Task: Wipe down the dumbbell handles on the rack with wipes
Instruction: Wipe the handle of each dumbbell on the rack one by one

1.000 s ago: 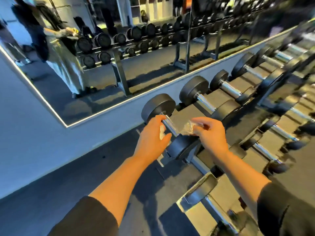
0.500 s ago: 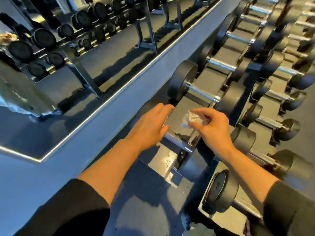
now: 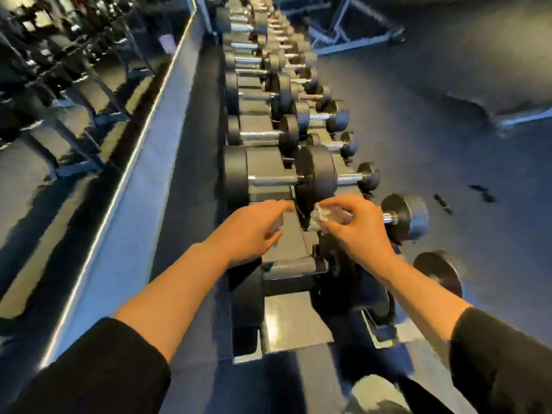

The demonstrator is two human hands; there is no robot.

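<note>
Swung round to look straight down the rack (image 3: 294,319) now, right hand (image 3: 357,231) pinching a crumpled wipe (image 3: 321,215), left hand (image 3: 254,231) loosely curled over something pale, nearest handle (image 3: 294,267) just below both, lying crosswise at the near end.

Right hand (image 3: 357,231) pinching a crumpled wipe (image 3: 324,216) — left hand (image 3: 254,231) beside it, above the dumbbell rack (image 3: 286,321).

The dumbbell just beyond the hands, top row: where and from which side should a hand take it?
Grip the dumbbell by its chrome handle, coming down from above. The bar lies level and bare between two wide black heads, with the rack tray close beneath, so only the top side looks free for fingers to curl round.
</note>
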